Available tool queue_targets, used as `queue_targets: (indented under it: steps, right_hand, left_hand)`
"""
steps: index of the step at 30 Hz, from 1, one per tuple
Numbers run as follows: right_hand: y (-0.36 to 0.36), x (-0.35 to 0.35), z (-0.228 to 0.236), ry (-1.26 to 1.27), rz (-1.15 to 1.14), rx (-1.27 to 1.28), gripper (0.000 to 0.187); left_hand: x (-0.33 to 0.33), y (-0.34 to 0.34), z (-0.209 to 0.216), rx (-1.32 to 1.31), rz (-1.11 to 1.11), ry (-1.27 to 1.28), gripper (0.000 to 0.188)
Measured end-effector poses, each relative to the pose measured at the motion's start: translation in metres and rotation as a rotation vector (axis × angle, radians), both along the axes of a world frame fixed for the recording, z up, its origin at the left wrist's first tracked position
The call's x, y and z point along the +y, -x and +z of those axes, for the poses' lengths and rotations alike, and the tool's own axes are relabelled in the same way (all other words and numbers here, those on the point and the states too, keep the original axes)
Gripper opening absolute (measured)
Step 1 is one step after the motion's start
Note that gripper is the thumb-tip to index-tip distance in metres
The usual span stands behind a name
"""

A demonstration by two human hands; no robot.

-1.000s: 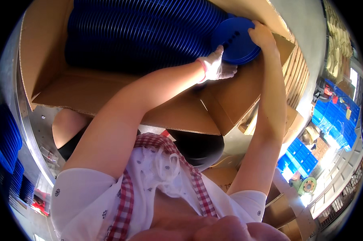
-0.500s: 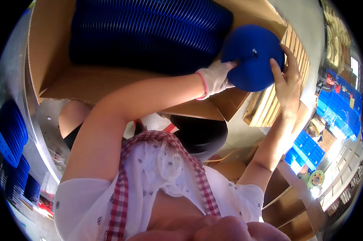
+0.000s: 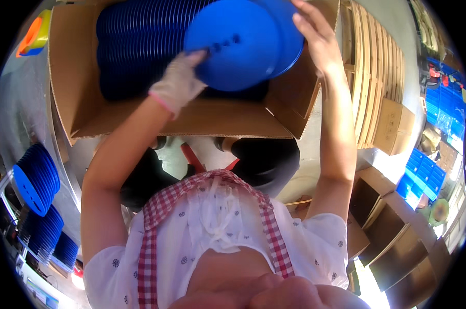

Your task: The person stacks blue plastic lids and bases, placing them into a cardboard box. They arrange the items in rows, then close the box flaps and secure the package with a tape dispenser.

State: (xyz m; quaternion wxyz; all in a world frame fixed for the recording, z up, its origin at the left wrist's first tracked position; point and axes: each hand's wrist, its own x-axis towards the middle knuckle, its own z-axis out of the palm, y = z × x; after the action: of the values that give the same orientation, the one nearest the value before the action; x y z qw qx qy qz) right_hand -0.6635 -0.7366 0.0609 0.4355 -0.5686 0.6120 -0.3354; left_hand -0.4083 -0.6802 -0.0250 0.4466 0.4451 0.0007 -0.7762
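Observation:
A blue round disc point(image 3: 238, 56) with a row of small holes is held over the right part of a cardboard box point(image 3: 212, 119). A second round outline shows at its right side; motion blur hides whether this is another disc. My left hand point(image 3: 177, 85), in a white glove with a pink cuff, grips the disc's left edge. My bare right hand point(image 3: 318, 44) holds the far right edge, its fingertips partly over the rim. Inside the box, blue discs point(image 3: 135, 46) stand on edge in tightly packed rows, partly covered by the held disc.
More blue discs point(image 3: 37, 177) stand in rows on a rack at the left. Wooden pallets point(image 3: 369, 77) lean right of the box, beside a small closed carton point(image 3: 394, 126). Open cardboard boxes point(image 3: 392, 226) sit at the lower right. An orange and yellow object point(image 3: 34, 35) lies far left.
The disc has moved left, from the box's right corner to above the packed discs, and now appears larger. Both my hands have moved left with it, and my left arm has drawn back.

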Motion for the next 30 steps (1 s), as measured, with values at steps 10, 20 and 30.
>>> queue_targets:
  steps: [10,20,30]
  right_hand:
    - [0.038,-0.035,-0.083,0.31,-0.151,1.136,0.053]
    - [0.042,-0.048,-0.112,0.142,-0.131,1.164,0.045]
    - [0.04,-0.057,-0.114,0.012,-0.044,1.223,0.049]
  left_hand:
    - [0.0,-0.073,0.015,-0.083,0.24,0.192,0.026]
    - [-0.01,-0.076,0.031,-0.041,0.315,0.107,0.033]
    - [-0.013,-0.083,0.031,0.038,0.314,0.117,0.017]
